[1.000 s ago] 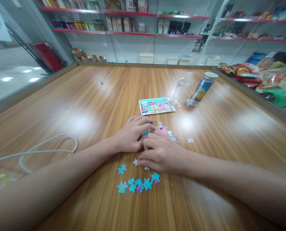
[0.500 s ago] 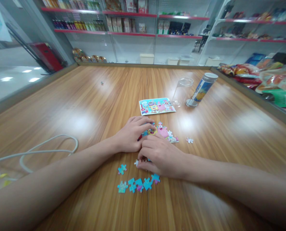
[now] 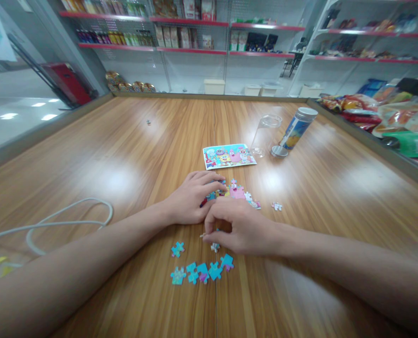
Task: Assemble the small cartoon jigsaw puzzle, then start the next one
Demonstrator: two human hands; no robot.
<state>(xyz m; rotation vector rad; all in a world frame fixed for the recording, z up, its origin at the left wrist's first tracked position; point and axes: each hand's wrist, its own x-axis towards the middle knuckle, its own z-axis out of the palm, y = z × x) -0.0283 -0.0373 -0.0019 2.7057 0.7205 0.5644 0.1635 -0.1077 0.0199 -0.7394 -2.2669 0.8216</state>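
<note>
Two bare hands over a partly joined jigsaw on a wooden table

Head view: the wood-grain table has a raised dark rim. Midway between its left and right edges lies the partly joined puzzle, half covered by the hands. The left hand rests palm down over its left part, fingers stretched and slightly spread. The right hand is just beside it, toward the near side — thumb and forefinger pinching a small pale piece, seen edge-on. A patterned piece lies just below this hand.

Closer to the near side, five blue pieces form a row, a sixth blue piece near them. A white piece lies apart, toward the right edge. Beyond the puzzle, toward the far edge, is a cartoon picture card. Toward the far right corner stand a clear jar and a blue canister, with a silver lid in front. A white cable loops toward the left edge.
</note>
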